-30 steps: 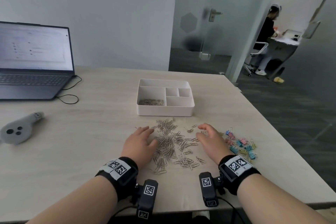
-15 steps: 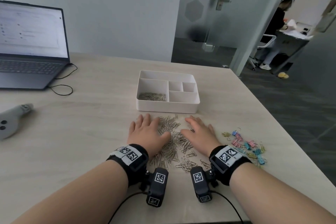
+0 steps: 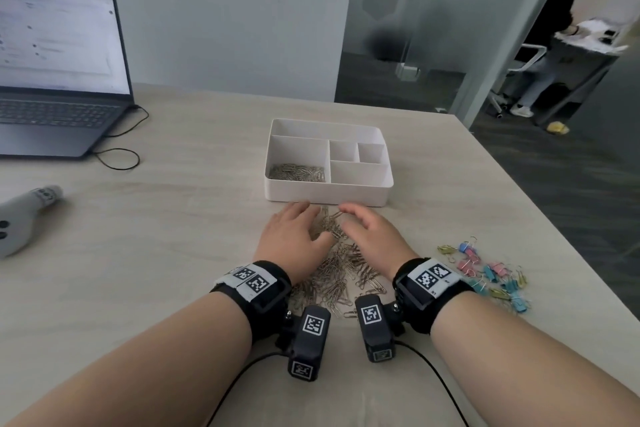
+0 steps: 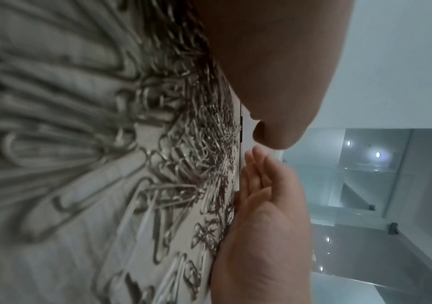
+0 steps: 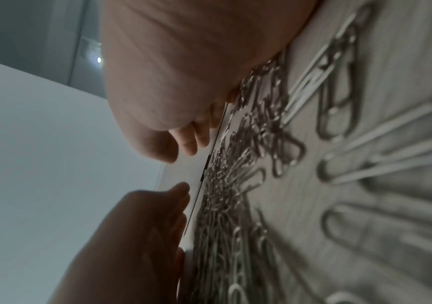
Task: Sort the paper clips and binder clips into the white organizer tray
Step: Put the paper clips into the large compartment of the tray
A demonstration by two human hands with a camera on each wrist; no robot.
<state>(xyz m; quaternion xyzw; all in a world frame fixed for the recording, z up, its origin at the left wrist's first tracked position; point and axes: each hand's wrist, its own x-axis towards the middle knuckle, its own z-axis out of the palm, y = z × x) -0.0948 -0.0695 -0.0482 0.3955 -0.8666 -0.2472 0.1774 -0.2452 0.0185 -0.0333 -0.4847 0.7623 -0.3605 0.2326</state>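
Hands flat, fingers relaxed: left hand (image 3: 294,236) and right hand (image 3: 372,236) flanking silver wire paper clips (image 3: 337,267) below white plastic organizer tray (image 3: 325,196).

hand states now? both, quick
Left hand: open, fingers flat against the paper clips.
Right hand: open, cupped against the same pile, gripping nothing.

Pale wooden table (image 3: 138,253) against a grey wall (image 3: 225,10); glass door (image 3: 408,28) beyond, dark carpeted floor (image 3: 571,184)
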